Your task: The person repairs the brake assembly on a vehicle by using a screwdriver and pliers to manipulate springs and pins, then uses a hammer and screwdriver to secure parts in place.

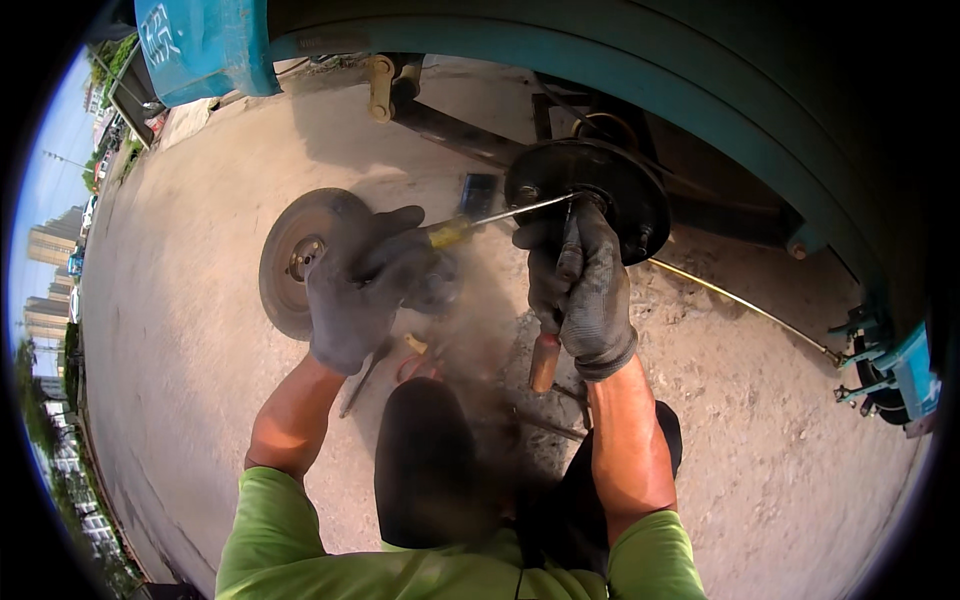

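My left hand (365, 285), in a dark grey work glove, is closed around the yellow handle of a screwdriver (520, 209). Its long metal shaft reaches right, with the tip at the centre of a round black brake plate (530, 180) on the axle. Just below that centre, my gloved right hand (597, 295) is closed around a tool with an orange-red handle (545, 362), which sticks out under the fingers. The fingers hide the rest of that tool, so I cannot make out its kind.
A small wheel with a tyre (283, 265) lies left on the concrete ground. Loose tools, one with red handles (418, 366), lie by my knees. A teal vehicle frame (690, 125) arches overhead. Behind the plate runs a dark axle bar (455, 133); a thin metal rod (740, 302) extends right.
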`<state>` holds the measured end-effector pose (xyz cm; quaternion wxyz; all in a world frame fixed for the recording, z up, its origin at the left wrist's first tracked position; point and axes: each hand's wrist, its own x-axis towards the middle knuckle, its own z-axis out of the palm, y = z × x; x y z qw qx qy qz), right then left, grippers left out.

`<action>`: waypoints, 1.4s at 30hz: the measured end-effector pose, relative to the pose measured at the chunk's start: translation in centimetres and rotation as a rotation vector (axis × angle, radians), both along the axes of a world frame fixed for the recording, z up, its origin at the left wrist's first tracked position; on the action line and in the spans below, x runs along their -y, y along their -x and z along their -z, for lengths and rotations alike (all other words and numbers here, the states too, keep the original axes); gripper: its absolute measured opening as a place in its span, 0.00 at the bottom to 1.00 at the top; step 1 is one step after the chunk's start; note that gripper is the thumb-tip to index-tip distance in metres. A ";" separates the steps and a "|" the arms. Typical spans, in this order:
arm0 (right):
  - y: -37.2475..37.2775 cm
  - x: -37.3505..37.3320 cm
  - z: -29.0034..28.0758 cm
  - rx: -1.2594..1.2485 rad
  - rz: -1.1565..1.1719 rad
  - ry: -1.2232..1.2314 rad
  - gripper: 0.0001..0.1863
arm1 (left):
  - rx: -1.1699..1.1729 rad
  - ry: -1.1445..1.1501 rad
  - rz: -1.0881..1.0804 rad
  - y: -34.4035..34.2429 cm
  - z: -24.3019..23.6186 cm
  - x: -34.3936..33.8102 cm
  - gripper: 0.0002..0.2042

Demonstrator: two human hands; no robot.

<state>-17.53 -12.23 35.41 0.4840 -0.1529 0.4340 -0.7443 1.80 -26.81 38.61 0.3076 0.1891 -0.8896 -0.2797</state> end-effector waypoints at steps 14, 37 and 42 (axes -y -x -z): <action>0.2 0.0 -0.5 0.063 -0.015 -0.082 0.36 | 0.128 -0.415 -0.128 0.1 -0.9 -0.8 0.17; 0.8 -0.5 -0.5 0.000 -0.090 -0.081 0.36 | 0.223 -0.453 -0.043 3.9 -7.8 2.8 0.16; 0.5 -0.6 -1.3 -0.085 -0.056 -0.067 0.34 | 0.262 -0.364 0.004 4.0 -9.1 3.1 0.17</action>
